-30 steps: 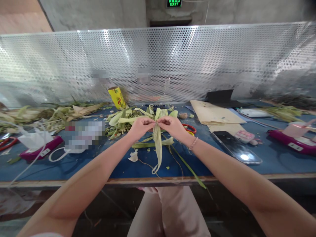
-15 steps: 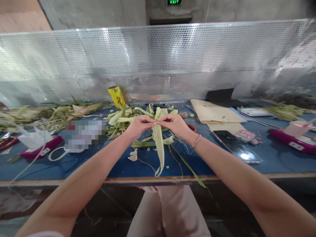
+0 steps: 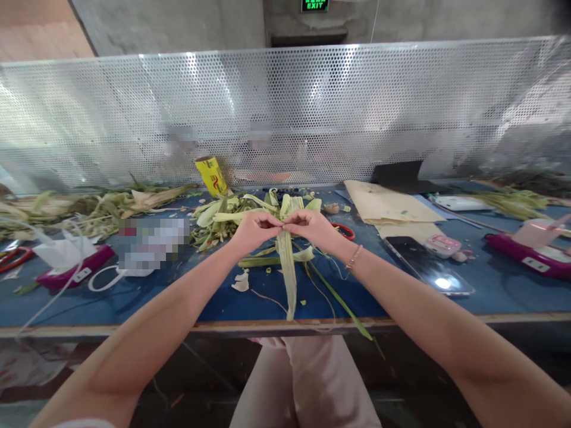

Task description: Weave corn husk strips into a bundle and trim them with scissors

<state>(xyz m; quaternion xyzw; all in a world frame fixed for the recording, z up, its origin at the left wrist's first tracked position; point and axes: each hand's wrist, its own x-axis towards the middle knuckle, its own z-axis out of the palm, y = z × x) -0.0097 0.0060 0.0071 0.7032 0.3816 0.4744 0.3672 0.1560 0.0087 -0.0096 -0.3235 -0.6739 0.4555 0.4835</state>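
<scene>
Right now, both hands meet at mid-table, fingertips pinched together on a pale husk. The left hand has thumb and finger closed on it, and the right hand pinches it from the other side, the two nearly touching. From the pinch the husk hangs down towards the near edge of the table, and more pale leaves fan out just beyond the fingers. Whether the fingers also grip a thread I cannot tell from where I stand

Just left of the grip lies a heap of leaves, with a yellow tube leaning behind it. Red scissors show just beyond the right wrist, which wears a bracelet. Below the grip there is a white scrap to the left, and a green strip slants down to the right, over the near edge. Farther right of the hands are brown paper, a phone and, beside that, a pink case. Well to the left sits a purple tray with a white box on it. Behind everything stands a metal mesh screen
</scene>
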